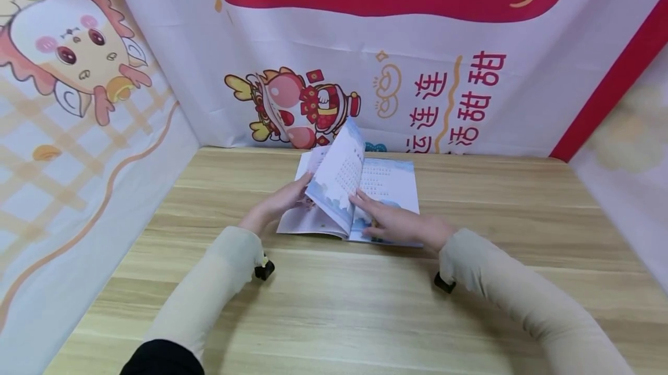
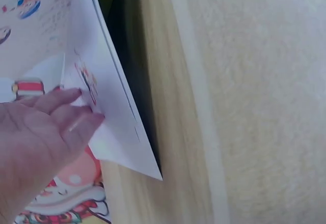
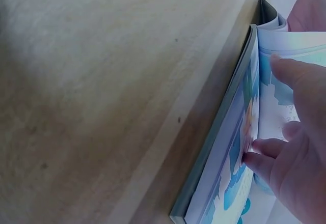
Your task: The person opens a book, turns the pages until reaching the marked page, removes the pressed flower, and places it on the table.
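A: Head view?
B: An open booklet (image 1: 360, 195) lies far-centre on the wooden table (image 1: 334, 305). The left hand (image 1: 279, 204) lifts a raised page (image 1: 336, 181), fingers hidden behind it. The right hand (image 1: 399, 221) rests flat, fingers straight, on the right page.

A: Left wrist view?
B: Blurred; fingertips (image 2: 76, 112) press the page's underside, uncurled. Print illegible.

A: Right wrist view?
B: Fingers (image 3: 293, 81) touch the page edges, loosely bent; the booklet's near corner is cut off.
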The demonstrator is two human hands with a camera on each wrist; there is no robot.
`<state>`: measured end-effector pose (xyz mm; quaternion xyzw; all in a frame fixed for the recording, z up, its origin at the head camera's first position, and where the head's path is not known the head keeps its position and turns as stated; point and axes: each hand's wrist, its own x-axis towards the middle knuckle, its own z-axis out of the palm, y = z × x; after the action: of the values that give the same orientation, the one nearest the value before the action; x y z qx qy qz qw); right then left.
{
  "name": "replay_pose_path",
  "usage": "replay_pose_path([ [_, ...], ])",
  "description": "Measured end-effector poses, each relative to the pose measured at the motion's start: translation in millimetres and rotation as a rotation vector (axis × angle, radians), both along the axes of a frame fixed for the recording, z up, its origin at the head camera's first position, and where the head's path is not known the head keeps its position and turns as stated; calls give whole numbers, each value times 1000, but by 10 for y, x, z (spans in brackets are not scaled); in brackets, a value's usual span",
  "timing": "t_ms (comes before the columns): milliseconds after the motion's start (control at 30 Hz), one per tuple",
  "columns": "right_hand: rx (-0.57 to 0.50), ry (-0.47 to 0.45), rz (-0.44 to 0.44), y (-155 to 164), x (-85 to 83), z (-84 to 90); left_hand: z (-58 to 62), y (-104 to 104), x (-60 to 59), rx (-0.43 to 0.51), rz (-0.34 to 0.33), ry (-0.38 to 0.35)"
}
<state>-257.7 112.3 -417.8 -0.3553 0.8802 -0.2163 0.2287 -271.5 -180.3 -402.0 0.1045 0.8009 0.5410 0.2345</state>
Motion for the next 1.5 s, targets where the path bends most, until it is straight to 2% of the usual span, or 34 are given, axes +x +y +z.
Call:
replay_pose_path([
  [100, 45, 5, -7, -17, 18, -17, -2, -37, -17, 106, 51, -95],
  [200, 84, 26, -7, -31, 33, -34, 3, -66, -25, 139, 62, -134],
  [400, 104, 74, -11, -55, 43, -60, 29, -90, -47, 42, 94, -136],
  [533, 114, 84, -19, -77, 49, -59, -22, -68, -63, -31, 138, -40],
  [567, 119, 88, -20, -82, 52, -58, -43, -51, -63, -60, 150, 6],
  [700, 130, 109, -12, -103, 68, -61, -93, 67, -13, -305, 203, 218],
  [767, 134, 117, -8, -109, 73, -62, -111, 148, 6, -436, 181, 324],
  [867, 135, 122, -9, -112, 77, -60, -104, 255, 32, -587, 119, 431],
  [933, 132, 124, -9, -111, 78, -57, -92, 299, 45, -672, 82, 467],
  [1167, 135, 137, -12, -116, 83, -58, -79, 319, 61, -948, -29, 518],
  [1267, 129, 136, -14, -117, 92, -54, -98, 317, 69, -1007, -56, 531],
  [1367, 129, 136, -5, -110, 98, -55, -130, 324, 75, -1028, -72, 534],
  [1500, 129, 131, 5, -61, 95, -53, -155, 367, 91, -963, -109, 519],
])
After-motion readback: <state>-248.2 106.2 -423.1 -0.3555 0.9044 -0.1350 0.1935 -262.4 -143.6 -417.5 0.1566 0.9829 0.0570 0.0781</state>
